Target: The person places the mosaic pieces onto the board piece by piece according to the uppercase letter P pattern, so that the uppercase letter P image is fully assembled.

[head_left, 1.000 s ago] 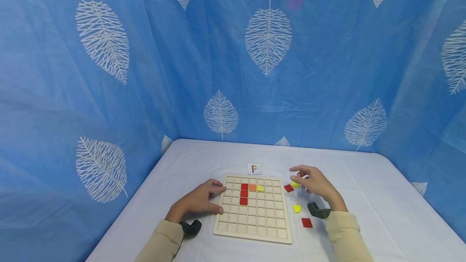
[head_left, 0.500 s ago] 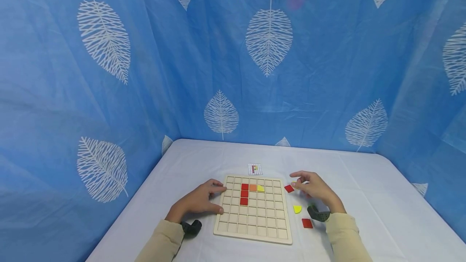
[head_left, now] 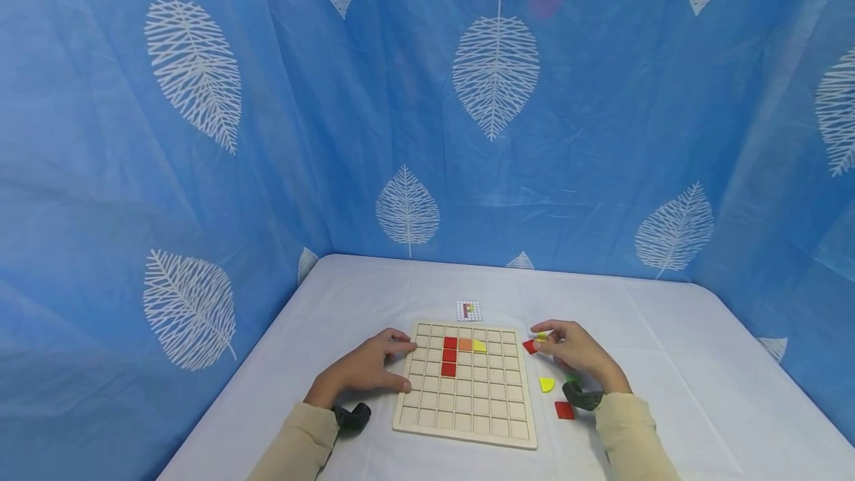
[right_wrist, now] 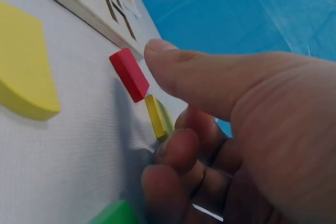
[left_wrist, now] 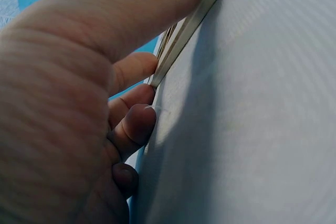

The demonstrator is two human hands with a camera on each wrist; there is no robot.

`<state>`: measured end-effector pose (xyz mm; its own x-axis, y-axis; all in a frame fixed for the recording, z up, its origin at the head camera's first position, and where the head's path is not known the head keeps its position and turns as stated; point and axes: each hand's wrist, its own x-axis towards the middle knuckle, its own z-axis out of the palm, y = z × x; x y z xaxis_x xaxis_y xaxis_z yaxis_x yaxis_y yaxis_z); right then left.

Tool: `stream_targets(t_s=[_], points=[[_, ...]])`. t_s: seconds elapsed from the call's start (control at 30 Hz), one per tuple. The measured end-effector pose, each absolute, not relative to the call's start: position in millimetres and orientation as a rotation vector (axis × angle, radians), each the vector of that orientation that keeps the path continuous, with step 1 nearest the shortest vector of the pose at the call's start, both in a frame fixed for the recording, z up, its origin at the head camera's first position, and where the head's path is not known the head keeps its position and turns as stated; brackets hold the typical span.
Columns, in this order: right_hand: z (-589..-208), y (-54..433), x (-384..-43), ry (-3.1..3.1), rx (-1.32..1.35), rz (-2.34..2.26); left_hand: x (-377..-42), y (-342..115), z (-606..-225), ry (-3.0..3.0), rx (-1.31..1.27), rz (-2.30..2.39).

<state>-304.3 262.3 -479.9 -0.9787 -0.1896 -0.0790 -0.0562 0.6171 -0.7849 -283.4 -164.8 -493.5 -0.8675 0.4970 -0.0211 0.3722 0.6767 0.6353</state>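
A wooden grid board (head_left: 463, 407) lies on the table with three red squares (head_left: 450, 355), an orange square (head_left: 464, 344) and a yellow rounded tile (head_left: 479, 346) in its cells. My left hand (head_left: 366, 364) rests its thumb and fingertips against the board's left edge. My right hand (head_left: 576, 349) hovers low over the loose tiles right of the board. Its thumb is beside a loose red square (right_wrist: 129, 74), and a yellow tile (right_wrist: 157, 117) lies between thumb and fingers. Neither looks gripped. Part of the yellow tile is hidden behind the fingers.
A small printed pattern card (head_left: 470, 311) lies behind the board. Nearer me on the right are a yellow quarter-round tile (head_left: 546, 384), a red square (head_left: 564, 410) and a green piece (right_wrist: 116, 214), partly covered. A blue leaf-patterned curtain (head_left: 494, 191) surrounds the white table (head_left: 387, 284).
My right hand has come down and slightly toward me over the loose tiles, its thumb now by the red square. The left hand and the board stay as they were.
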Motion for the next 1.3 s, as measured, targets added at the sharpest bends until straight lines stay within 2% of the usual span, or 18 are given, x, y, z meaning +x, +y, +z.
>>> stream_targets(t_s=[1.3], points=[[-486.0,253.0,-305.6,2.783,-0.096,-1.168,-283.2,-164.5,-491.0,2.674,0.706,0.981]])
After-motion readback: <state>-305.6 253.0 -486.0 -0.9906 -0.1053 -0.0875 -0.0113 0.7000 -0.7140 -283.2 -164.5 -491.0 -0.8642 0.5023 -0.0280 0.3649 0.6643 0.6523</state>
